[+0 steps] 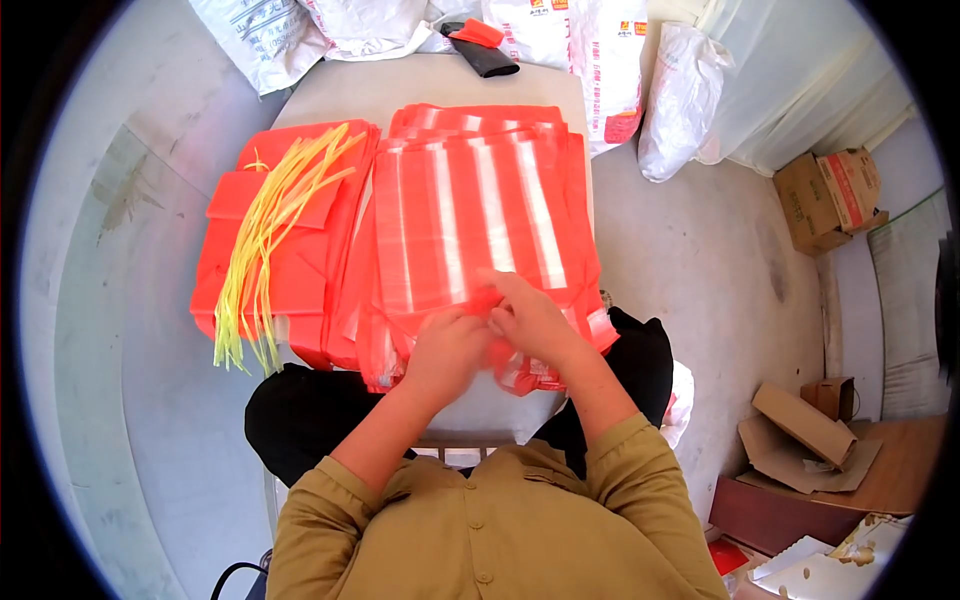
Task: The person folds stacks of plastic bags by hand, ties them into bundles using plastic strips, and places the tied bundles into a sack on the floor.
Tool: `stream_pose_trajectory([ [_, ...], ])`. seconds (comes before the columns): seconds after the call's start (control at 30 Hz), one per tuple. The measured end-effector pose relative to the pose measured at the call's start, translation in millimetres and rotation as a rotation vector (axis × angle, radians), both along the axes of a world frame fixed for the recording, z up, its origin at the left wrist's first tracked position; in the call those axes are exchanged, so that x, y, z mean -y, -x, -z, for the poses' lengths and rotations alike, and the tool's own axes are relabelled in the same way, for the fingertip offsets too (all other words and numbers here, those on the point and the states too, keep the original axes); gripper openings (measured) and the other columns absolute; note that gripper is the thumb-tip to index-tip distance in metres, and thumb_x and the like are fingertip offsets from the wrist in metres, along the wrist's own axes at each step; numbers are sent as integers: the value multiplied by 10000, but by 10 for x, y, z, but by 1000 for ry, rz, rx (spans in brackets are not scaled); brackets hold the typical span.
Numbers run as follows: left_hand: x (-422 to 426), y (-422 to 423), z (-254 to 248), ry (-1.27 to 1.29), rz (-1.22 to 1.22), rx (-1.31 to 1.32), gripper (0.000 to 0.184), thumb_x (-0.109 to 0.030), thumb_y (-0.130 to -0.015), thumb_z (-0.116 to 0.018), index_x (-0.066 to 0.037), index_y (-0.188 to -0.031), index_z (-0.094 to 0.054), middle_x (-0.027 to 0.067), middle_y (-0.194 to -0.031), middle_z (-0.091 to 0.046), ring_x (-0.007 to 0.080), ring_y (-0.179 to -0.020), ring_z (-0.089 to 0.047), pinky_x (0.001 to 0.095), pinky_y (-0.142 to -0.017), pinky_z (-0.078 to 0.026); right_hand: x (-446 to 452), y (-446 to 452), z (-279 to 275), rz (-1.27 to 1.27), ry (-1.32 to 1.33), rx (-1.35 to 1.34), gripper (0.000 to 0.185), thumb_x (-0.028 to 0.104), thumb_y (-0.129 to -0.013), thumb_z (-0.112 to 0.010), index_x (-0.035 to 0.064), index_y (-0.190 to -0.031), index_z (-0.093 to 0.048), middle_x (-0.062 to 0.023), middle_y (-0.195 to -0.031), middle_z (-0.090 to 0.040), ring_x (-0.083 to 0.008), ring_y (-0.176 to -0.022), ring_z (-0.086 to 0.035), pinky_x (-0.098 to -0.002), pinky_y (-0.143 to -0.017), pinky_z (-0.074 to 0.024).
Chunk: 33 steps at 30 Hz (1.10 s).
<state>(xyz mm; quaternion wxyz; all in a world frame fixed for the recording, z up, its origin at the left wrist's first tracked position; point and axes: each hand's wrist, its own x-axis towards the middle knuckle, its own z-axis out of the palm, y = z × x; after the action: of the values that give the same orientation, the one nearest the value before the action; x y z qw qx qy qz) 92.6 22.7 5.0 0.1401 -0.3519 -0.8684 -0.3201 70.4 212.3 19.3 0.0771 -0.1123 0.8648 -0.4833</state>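
Nearest to me are the mustard shirt [475, 525] and the dark trousers [310, 410] of the person seated at the table [340, 92]. Just beyond the shirt, the two hands meet over the near side of a striped stack. The left hand [443, 352] is curled closed and the right hand [532, 318] has its fingertips drawn in. Between them is a pinch of bunched red film [486, 299], and both seem clamped on it, though blur and the curled fingers hide just where each one bites.

I'd judge the step in hand to be fine fingertip work on that film, low over the stack. The next move, as I read it, calls for both pinches to stay close and firm, with no drag on the layers underneath.

The red-and-white striped stack [470, 215] lies flat under and beyond the hands, its near edge ruffled. Beside it on the left sits a plain red pile [228, 275], with loose yellow strips [262, 235] laid lengthwise over it, out of both hands' grasp. At the far end, a dark roll [488, 60] lies by white sacks [365, 22].
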Motion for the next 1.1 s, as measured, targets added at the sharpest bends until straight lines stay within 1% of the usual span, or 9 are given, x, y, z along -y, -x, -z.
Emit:
stream_pose_trajectory([
  [0.1, -23, 93, -92, 116, -59, 294, 115, -77, -810, -701, -33, -916, -695, 129, -913, -700, 373, -888, -650, 487, -748, -512, -77, -64, -107, 201, 330, 310, 394, 33, -944, -606, 79, -1336, -602, -156, -1212, -659, -335, -1022, -675, -386, -886, -562],
  [0.2, -57, 124, -39, -38, -185, 404, 122, -129, -886, -677, -11, -914, -669, 192, -830, -670, 416, -821, -643, 495, -721, -502, -240, -153, 160, 209, 230, -29, 322, 22, -919, -619, 67, -1234, -667, -163, -1165, -674, -329, -1031, -679, -407, -914, -550],
  [0.3, -99, 162, -25, -52, -261, 464, 166, -165, -903, -674, 0, -903, -656, 212, -808, -655, 419, -807, -642, 494, -706, -500, -338, -334, 130, -69, -251, -524, 248, -19, -867, -654, 26, -1107, -697, -139, -1121, -702, -301, -1010, -688, -387, -865, -559],
  [0.4, -135, 209, -2, -12, -320, 497, 161, -166, -908, -667, -13, -954, -657, 199, -809, -664, 415, -812, -653, 488, -717, -510, -242, -395, 58, -164, -258, -687, 265, -13, -823, -688, 27, -1085, -705, -126, -1207, -690, -336, -1149, -646, -434, -925, -542],
  [0.5, -156, 219, -75, 3, -363, 563, 194, -169, -910, -667, -23, -1037, -649, 193, -907, -685, 405, -865, -665, 477, -732, -525, -243, -341, 144, -197, -349, -687, 340, 7, -784, -670, 3, -1123, -688, -129, -1286, -663, -326, -1255, -591, -461, -1019, -489],
  [0.7, -106, 157, -22, 13, -303, 392, 248, -119, -888, -687, -8, -1106, -644, 184, -1124, -654, 384, -994, -653, 449, -814, -536, -238, -230, 135, -256, -434, -634, 424, 8, -772, -666, 3, -1196, -659, -126, -1347, -628, -329, -1332, -522, -476, -1102, -416],
  [0.8, -63, 124, -48, -15, -328, 549, 335, -107, -844, -723, -22, -1161, -661, 159, -1102, -652, 352, -1007, -646, 439, -861, -529, -253, -198, 93, -272, -446, -626, 426, 5, -779, -656, 13, -1205, -659, -114, -1343, -634, -315, -1320, -534, -464, -1091, -431],
  [0.9, 77, 89, 34, 182, -127, 131, 432, -126, -799, -749, -30, -1212, -671, 134, -1097, -650, 325, -1025, -629, 436, -886, -523, -259, -157, 120, -279, -437, -614, 432, -1, -778, -648, 23, -1209, -659, -106, -1345, -638, -305, -1308, -547, -451, -1077, -448],
  [1.1, 153, 92, 32, 198, -146, 75, 437, -62, -780, -689, -28, -1216, -677, 110, -1101, -652, 313, -1020, -614, 429, -901, -513, -261, -76, 149, -290, -433, -608, 428, -2, -788, -633, 36, -1214, -658, -96, -1333, -652, -302, -1272, -582, -445, -1043, -482],
])
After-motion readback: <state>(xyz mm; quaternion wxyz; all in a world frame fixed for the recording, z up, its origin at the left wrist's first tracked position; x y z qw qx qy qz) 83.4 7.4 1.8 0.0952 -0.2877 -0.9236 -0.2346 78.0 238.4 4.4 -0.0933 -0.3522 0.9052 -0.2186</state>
